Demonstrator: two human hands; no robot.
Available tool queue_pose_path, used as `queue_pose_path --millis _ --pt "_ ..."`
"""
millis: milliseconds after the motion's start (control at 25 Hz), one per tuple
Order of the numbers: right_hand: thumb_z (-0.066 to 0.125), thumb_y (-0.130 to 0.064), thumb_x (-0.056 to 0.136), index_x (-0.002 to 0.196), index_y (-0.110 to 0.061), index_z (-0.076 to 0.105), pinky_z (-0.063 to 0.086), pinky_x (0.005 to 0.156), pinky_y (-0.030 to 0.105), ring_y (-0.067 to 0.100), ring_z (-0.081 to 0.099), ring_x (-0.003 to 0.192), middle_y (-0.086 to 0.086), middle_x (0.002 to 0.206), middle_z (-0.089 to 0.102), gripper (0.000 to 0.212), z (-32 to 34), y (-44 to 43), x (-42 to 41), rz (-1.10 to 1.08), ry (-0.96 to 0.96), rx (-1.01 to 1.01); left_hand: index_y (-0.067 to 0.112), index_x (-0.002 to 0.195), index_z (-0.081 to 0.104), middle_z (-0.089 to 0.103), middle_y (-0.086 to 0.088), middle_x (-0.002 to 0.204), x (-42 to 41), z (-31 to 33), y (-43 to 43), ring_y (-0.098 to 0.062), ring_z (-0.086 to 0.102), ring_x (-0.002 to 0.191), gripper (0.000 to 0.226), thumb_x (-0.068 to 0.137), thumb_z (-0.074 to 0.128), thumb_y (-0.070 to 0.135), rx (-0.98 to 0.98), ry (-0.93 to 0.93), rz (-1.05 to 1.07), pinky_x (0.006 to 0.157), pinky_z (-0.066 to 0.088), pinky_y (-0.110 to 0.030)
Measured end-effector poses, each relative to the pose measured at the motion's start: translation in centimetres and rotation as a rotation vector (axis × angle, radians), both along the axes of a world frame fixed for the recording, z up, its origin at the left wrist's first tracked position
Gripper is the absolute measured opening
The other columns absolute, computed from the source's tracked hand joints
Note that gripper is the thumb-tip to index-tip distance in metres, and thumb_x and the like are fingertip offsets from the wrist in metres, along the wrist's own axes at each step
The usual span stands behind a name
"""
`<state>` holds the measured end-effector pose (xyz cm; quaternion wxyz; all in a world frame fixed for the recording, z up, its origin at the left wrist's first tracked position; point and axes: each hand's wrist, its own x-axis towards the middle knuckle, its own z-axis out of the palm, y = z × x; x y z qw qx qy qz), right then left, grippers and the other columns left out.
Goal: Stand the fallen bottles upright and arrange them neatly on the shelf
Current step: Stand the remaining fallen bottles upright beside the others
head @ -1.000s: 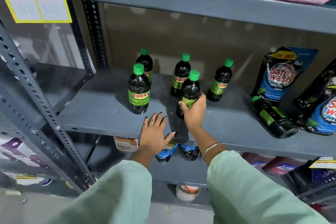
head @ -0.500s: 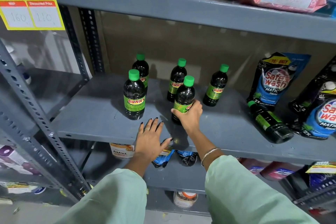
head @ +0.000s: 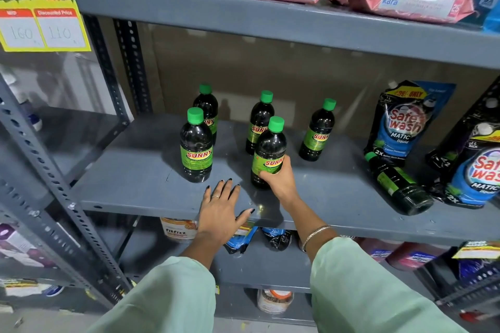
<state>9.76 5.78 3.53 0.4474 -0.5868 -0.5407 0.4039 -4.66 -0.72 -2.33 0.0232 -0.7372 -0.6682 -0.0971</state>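
Our right hand (head: 276, 178) is wrapped around the lower body of an upright bottle (head: 268, 153) at the front of the shelf (head: 140, 178); our left hand (head: 220, 211) lies flat, fingers spread, on the shelf edge. Four more bottles stand near it. One fallen bottle (head: 397, 184) lies to the right, against a pouch (head: 403, 121). Sliding ours carelessly could knock the bottle behind (head: 259, 123), which stands just beside it.

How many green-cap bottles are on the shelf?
6. Back row: back-left bottle, middle, right. Front-left bottle. One held in the right hand. The fallen bottle lies by the pouches, which may hide more.
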Motion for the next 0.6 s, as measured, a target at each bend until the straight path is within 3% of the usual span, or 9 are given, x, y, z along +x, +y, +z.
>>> queue_pose_path --millis 80,240,480,600 --pt "0.076 -0.003 0.065 0.118 -0.008 0.043 0.047 0.086 0.031 0.024 0.058 0.105 0.011 0.112 0.060 0.062 0.04 -0.12 0.05 -0.023 0.001 0.037 0.019 0.142 0.017 0.020 -0.005 0.154 -0.02 0.06 -0.04 -0.023 0.014 0.140 0.106 0.062 -0.029 0.071 0.003 -0.006 0.000 0.114 0.009 -0.047" --pt "0.080 -0.006 0.063 0.112 -0.007 0.045 0.048 0.088 0.034 0.022 0.057 0.101 0.013 0.115 0.061 0.060 0.11 0.11 0.05 -0.037 -0.026 0.045 0.018 0.142 0.019 0.020 -0.006 0.153 0.02 0.15 -0.03 -0.024 0.014 0.141 0.090 0.070 -0.009 0.066 -0.010 -0.012 0.001 0.114 0.009 -0.046" --pt "0.082 -0.009 0.062 0.104 -0.013 0.042 0.046 0.083 0.029 0.021 0.057 0.102 0.013 0.116 0.060 0.058 0.48 -0.02 0.12 -0.018 -0.034 0.052 0.019 0.142 0.015 0.017 -0.005 0.154 -0.08 0.37 0.00 -0.023 0.011 0.141 0.089 0.070 -0.010 0.065 -0.017 0.010 -0.004 0.114 0.007 -0.046" --pt "0.084 -0.014 0.061 0.114 -0.010 0.040 0.043 0.089 0.028 0.022 0.054 0.112 0.012 0.124 0.055 0.069 0.33 -0.27 0.46 0.002 -0.062 0.059 0.017 0.141 0.023 0.024 -0.007 0.152 -0.03 0.21 0.06 -0.025 0.018 0.140 0.087 0.074 -0.005 0.065 -0.023 0.014 -0.006 0.113 0.012 -0.047"
